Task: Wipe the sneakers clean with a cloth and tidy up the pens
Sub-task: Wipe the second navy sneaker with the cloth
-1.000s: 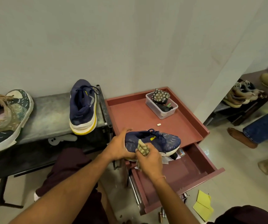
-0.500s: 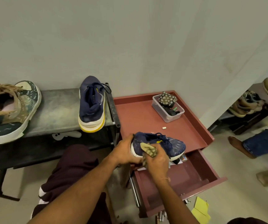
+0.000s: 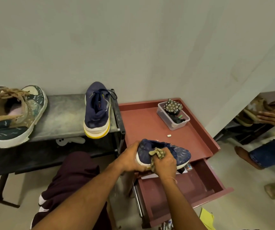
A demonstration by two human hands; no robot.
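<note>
Red worktop (image 3: 150, 123): the navy sneaker (image 3: 181, 152) is held at its near edge, above the open drawer (image 3: 188, 186). Left hand (image 3: 130, 159): grip clamped round the sneaker's heel, fingers curled under the white sole. Right hand (image 3: 165, 164): grip closed on the cloth (image 3: 157, 153), pressing it against the sneaker's side. Clear container (image 3: 171, 125): far right corner of the worktop.

No legible text or labels anywhere.

A left hand (image 3: 130, 157) gripped a navy sneaker's (image 3: 164, 154) heel while the right hand (image 3: 164, 164) pressed a crumpled cloth (image 3: 156, 154) against it.
</note>
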